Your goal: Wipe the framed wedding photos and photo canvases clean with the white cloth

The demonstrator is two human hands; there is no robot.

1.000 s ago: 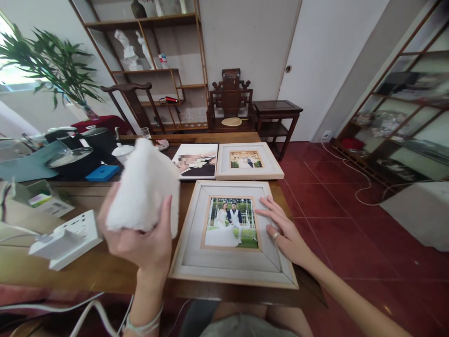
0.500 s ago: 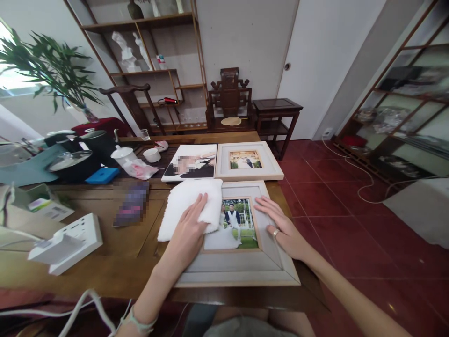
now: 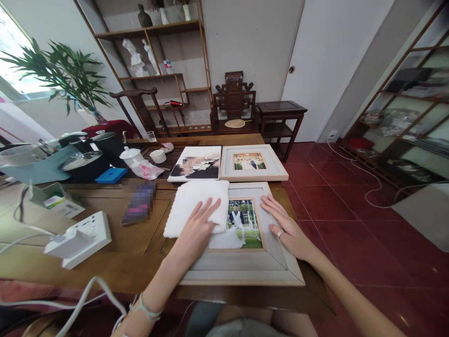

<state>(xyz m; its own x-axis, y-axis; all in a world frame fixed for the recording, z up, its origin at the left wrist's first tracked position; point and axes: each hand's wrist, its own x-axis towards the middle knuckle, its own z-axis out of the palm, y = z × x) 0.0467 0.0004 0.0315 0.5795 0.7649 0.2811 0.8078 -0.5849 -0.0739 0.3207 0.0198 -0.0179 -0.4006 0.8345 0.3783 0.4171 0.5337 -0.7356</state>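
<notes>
A framed photo with a pale wood border lies flat at the near edge of the table. My left hand presses a folded white towel onto its left side, fingers spread and stretched out. The towel covers the frame's upper left and part of the picture. On the frame's right border rests my right hand, fingers extended, a ring on one finger. Behind lie a second framed photo and a white-edged photo panel, side by side.
Left on the wooden table are a white power strip, a small open box, a blurred dark packet, a blue block, a black pot and a white teapot. Red tiles cover the floor at right.
The whole view has shifted, so everything sits slightly further right. My left hand and the towel have moved slightly over the picture, covering more of it. My right hand stays on the border.
</notes>
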